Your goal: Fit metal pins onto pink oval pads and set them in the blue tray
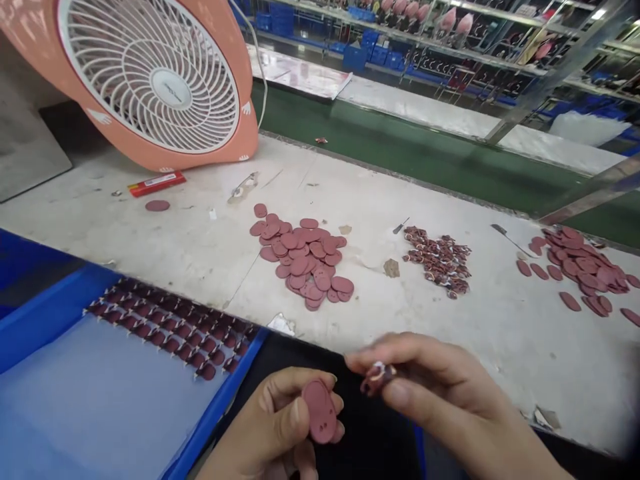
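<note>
- Left hand (273, 423) grips red discs (319, 408); right hand (457, 393) pinches a brown piece (377, 379).
- Seemingly finished pieces (173, 321) line part of the blue tray (40, 327).
- Loose piles (300, 263) on the table (200, 247) look unworked.

Left grip (275, 427) holding reddish oval discs (319, 408); right grip (445, 387) pinching brown piece (376, 380); orange fan (170, 88) on table (390, 320).

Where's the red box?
In the head view, the slim red box lies at upper left on the white table, just in front of the orange fan, near a lone oval disc.
</note>
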Action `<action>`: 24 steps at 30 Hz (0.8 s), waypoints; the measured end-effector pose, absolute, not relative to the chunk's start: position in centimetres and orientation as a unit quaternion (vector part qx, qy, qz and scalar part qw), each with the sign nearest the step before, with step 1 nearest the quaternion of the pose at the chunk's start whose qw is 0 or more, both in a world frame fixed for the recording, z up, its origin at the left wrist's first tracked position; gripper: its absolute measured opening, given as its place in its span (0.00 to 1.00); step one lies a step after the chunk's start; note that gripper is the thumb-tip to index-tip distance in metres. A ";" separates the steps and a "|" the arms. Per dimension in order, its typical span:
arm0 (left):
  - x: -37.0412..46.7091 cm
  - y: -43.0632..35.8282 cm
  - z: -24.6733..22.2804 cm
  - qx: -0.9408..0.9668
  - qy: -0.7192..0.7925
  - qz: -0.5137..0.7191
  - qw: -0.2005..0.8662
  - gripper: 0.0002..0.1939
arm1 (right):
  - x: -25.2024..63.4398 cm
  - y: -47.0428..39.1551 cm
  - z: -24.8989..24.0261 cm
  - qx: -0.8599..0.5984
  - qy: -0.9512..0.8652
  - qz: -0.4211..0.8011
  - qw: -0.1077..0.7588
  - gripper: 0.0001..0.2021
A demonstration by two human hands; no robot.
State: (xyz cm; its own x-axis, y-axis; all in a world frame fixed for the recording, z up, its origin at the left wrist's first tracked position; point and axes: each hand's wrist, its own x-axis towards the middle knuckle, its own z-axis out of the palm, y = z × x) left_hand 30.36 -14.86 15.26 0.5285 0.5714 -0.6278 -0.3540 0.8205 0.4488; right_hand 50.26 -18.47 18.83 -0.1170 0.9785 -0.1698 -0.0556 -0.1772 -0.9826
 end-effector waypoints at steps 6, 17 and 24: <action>29.8 -15.1 14.8 0.160 0.369 0.271 0.875 0.19 | 48.3 -17.5 18.6 -0.493 -0.544 0.523 0.433 0.12; 29.9 -15.0 14.9 0.150 0.390 0.253 0.873 0.18 | 48.4 -17.0 19.4 -0.492 -0.641 0.448 0.384 0.16; 29.8 -15.1 14.6 0.155 0.398 0.254 0.868 0.18 | 48.4 -16.9 19.3 -0.492 -0.651 0.449 0.363 0.17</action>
